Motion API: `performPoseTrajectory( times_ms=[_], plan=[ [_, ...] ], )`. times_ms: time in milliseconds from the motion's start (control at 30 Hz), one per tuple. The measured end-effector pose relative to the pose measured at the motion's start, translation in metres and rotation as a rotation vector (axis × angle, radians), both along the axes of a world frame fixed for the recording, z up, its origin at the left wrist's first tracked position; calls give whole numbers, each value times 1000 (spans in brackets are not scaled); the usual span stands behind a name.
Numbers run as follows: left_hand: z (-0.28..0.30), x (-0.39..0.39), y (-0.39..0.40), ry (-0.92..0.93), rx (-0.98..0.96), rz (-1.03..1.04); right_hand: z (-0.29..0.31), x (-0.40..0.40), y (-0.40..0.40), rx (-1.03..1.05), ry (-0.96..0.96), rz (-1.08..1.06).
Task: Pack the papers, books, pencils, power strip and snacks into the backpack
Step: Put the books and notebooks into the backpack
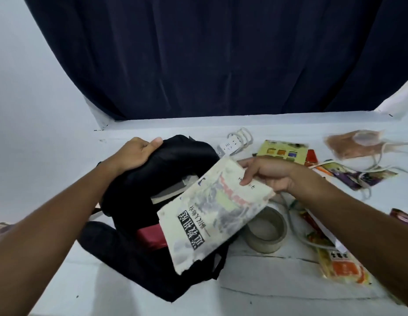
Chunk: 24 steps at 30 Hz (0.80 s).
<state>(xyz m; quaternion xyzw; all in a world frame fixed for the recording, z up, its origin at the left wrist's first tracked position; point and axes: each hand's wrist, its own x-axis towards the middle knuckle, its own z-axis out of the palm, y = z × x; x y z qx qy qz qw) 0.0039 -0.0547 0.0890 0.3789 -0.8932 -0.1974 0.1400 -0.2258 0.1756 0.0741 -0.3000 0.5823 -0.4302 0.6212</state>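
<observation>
Above the open black backpack (152, 215), the right hand (264, 176) pinches a worn book (215, 215) by its far corner; the left hand (137, 153), wrist bent, grips the backpack's top edge.

Both arms stretched forward, left hand (139, 153) curled in a grip, right hand (264, 174) pinching, thumb on top
</observation>
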Motion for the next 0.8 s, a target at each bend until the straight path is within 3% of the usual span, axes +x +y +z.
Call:
performPoseTrajectory(
  times_ms=[200,400,467,633,800],
  plan=[
    [15,-4,-7,82,-138,-54,-42,89,-35,-170,-553,-547],
    [23,-6,-7,198,-219,-75,-42,133,-107,-123,-544,-959],
    [25,-5,-10,224,-214,-81,-43,138,-130,-80,-483,-969],
    [26,-5,-19,223,-173,-110,-44,135,-148,110,-182,-665],
    [25,-6,-18,206,-192,-111,-47,129,-154,113,-95,-664]
  ],
)
